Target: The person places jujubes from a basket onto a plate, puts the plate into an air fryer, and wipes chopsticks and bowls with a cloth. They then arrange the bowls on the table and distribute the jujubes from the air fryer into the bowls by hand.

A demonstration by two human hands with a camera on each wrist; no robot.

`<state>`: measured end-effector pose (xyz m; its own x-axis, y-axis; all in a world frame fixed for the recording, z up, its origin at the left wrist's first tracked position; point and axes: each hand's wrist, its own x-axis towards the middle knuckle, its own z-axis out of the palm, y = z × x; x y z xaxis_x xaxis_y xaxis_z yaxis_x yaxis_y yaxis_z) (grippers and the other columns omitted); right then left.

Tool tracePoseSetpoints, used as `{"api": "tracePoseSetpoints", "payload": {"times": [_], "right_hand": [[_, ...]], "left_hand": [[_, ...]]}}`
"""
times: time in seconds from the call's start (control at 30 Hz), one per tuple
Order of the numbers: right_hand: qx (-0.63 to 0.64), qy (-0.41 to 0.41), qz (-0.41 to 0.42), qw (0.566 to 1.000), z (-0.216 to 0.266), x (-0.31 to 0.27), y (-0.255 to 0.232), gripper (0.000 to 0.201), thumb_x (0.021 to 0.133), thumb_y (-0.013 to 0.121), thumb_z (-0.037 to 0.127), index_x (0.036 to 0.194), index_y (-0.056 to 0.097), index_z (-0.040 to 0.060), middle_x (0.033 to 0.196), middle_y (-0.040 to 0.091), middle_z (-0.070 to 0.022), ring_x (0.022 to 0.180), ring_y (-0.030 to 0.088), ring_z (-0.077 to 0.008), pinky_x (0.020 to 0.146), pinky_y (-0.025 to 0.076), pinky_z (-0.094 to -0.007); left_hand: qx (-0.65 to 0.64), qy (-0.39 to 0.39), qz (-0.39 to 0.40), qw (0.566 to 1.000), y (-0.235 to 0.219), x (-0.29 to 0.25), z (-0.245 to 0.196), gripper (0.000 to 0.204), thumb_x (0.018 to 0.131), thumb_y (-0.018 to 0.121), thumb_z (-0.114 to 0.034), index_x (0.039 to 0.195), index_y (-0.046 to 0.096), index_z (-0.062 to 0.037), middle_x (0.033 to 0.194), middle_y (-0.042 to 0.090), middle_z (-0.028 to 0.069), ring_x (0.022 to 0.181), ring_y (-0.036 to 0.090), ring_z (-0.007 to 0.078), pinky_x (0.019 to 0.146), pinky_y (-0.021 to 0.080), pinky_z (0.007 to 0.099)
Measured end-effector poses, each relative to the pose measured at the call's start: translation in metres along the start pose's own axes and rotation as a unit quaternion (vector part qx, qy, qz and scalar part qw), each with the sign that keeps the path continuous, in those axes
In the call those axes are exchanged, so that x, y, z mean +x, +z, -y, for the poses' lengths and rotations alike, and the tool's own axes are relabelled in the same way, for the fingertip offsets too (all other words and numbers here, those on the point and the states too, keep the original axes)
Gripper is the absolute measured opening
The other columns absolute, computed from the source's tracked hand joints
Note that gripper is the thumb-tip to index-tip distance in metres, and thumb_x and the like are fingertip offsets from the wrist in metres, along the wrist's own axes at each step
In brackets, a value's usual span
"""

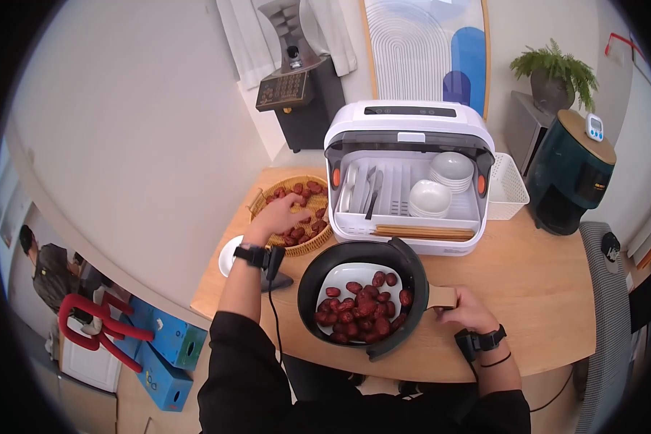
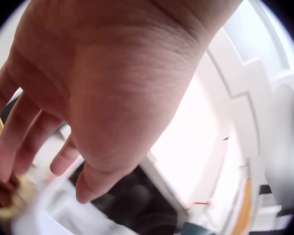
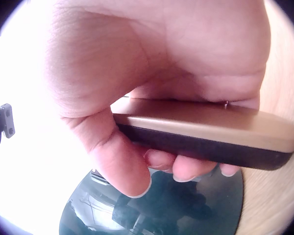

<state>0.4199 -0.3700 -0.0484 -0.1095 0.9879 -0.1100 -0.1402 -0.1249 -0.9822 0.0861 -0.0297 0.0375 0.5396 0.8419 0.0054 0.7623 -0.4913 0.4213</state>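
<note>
Over the round wicker basket [image 1: 312, 248] of red dates [image 1: 296, 234], my left hand [image 1: 273, 218] reaches down with its fingers spread and slightly bent. No date shows in its grasp in the left wrist view, where the hand [image 2: 112, 93] fills the upper part. My right hand [image 1: 471, 315] grips the tan and black handle [image 3: 201, 125] of a black pan [image 1: 312, 271]. Inside that pan lies a white square plate [image 1: 338, 279] heaped with red dates [image 1: 365, 309].
Behind the pan stands a white dish cabinet [image 1: 411, 124] with bowls, cutlery and chopsticks. A white dish [image 1: 228, 254] sits left of the pan, partly hidden by the left arm. At the right are a white basket [image 1: 508, 186] and a green air fryer [image 1: 568, 177].
</note>
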Motion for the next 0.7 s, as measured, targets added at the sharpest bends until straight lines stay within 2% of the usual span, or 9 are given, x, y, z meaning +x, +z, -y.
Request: {"api": "tracePoseSetpoints", "payload": {"times": [0.03, 0.07, 0.1, 0.13, 0.2, 0.43, 0.5, 0.57, 0.7], "right_hand": [[-0.009, -0.002, 0.001, 1.000, -0.001, 0.000, 0.000, 0.023, 0.070, 0.070, -0.005, 0.092, 0.064, 0.0028, 0.082, 0.062, 0.0042, 0.077, 0.057, -0.0067, 0.072, 0.047, -0.0237], [-0.017, -0.005, 0.001, 1.000, -0.002, 0.001, -0.001, 0.023, 0.071, 0.069, -0.005, 0.092, 0.064, 0.0029, 0.081, 0.061, 0.0045, 0.076, 0.057, -0.0065, 0.072, 0.047, -0.0235], [-0.015, -0.008, -0.001, 1.000, -0.001, 0.001, -0.001, 0.023, 0.071, 0.069, -0.005, 0.092, 0.064, 0.0029, 0.081, 0.061, 0.0045, 0.076, 0.057, -0.0065, 0.072, 0.047, -0.0235], [-0.015, -0.003, 0.002, 1.000, -0.002, 0.001, -0.001, 0.023, 0.070, 0.069, -0.005, 0.092, 0.064, 0.0031, 0.081, 0.061, 0.0046, 0.076, 0.057, -0.0064, 0.072, 0.047, -0.0232], [-0.014, 0.004, 0.002, 1.000, -0.004, 0.001, -0.002, 0.024, 0.070, 0.070, -0.005, 0.092, 0.064, 0.0033, 0.081, 0.061, 0.0047, 0.076, 0.056, -0.0062, 0.072, 0.047, -0.0229], [-0.027, -0.008, 0.001, 1.000, 0.000, 0.001, -0.001, 0.024, 0.071, 0.070, -0.005, 0.093, 0.065, 0.0034, 0.081, 0.062, 0.0045, 0.076, 0.057, -0.0063, 0.072, 0.047, -0.0228], [-0.033, -0.005, 0.003, 0.999, -0.002, 0.001, -0.003, 0.025, 0.070, 0.070, -0.005, 0.093, 0.065, 0.0033, 0.082, 0.062, 0.0046, 0.077, 0.057, -0.0065, 0.072, 0.047, -0.0231], [-0.022, 0.013, 0.004, 1.000, -0.004, 0.001, -0.003, 0.026, 0.070, 0.071, -0.005, 0.093, 0.065, 0.0030, 0.082, 0.062, 0.0044, 0.077, 0.057, -0.0066, 0.072, 0.047, -0.0235], [-0.026, 0.010, 0.003, 1.000, -0.003, 0.001, -0.002, 0.025, 0.070, 0.071, -0.005, 0.093, 0.065, 0.0028, 0.082, 0.062, 0.0041, 0.076, 0.057, -0.0066, 0.072, 0.047, -0.0236]], "left_hand": [[0.002, 0.001, -0.001, 1.000, 0.010, 0.014, 0.031, 0.057, 0.088, 0.064, -0.050, 0.130, 0.057, -0.0118, 0.114, 0.066, 0.0240, 0.110, 0.064, 0.0334, 0.095, 0.049, 0.0400], [0.071, -0.068, -0.009, 0.995, 0.019, 0.025, 0.055, 0.063, 0.088, 0.062, -0.055, 0.133, 0.055, -0.0115, 0.120, 0.063, 0.0254, 0.115, 0.060, 0.0358, 0.098, 0.047, 0.0412], [0.139, -0.136, -0.017, 0.981, 0.027, 0.033, 0.069, 0.069, 0.087, 0.059, -0.060, 0.136, 0.052, -0.0113, 0.125, 0.060, 0.0268, 0.120, 0.057, 0.0383, 0.101, 0.045, 0.0424], [0.141, -0.134, -0.016, 0.981, 0.036, 0.037, 0.077, 0.069, 0.087, 0.059, -0.060, 0.136, 0.052, -0.0113, 0.125, 0.060, 0.0268, 0.120, 0.057, 0.0383, 0.101, 0.045, 0.0424], [0.132, -0.212, 0.025, 0.968, 0.050, 0.042, 0.086, 0.078, 0.088, 0.053, -0.066, 0.138, 0.049, -0.0067, 0.132, 0.054, 0.0287, 0.125, 0.052, 0.0413, 0.104, 0.044, 0.0450], [0.051, -0.147, 0.069, 0.985, 0.066, 0.040, 0.047, 0.077, 0.089, 0.052, -0.066, 0.133, 0.053, -0.0021, 0.125, 0.062, 0.0254, 0.118, 0.059, 0.0388, 0.101, 0.044, 0.0421], [0.022, -0.149, 0.076, 0.986, 0.057, 0.034, 0.031, 0.080, 0.086, 0.057, -0.066, 0.130, 0.055, 0.0001, 0.124, 0.063, 0.0228, 0.118, 0.059, 0.0358, 0.101, 0.045, 0.0400], [0.031, -0.121, 0.140, 0.982, 0.051, 0.032, 0.023, 0.082, 0.081, 0.063, -0.065, 0.130, 0.054, 0.0003, 0.122, 0.065, 0.0198, 0.116, 0.060, 0.0326, 0.099, 0.045, 0.0377], [-0.022, -0.097, 0.136, 0.986, 0.051, 0.028, 0.024, 0.080, 0.076, 0.071, -0.057, 0.131, 0.054, -0.0017, 0.121, 0.065, 0.0182, 0.112, 0.062, 0.0285, 0.096, 0.046, 0.0351]]}}
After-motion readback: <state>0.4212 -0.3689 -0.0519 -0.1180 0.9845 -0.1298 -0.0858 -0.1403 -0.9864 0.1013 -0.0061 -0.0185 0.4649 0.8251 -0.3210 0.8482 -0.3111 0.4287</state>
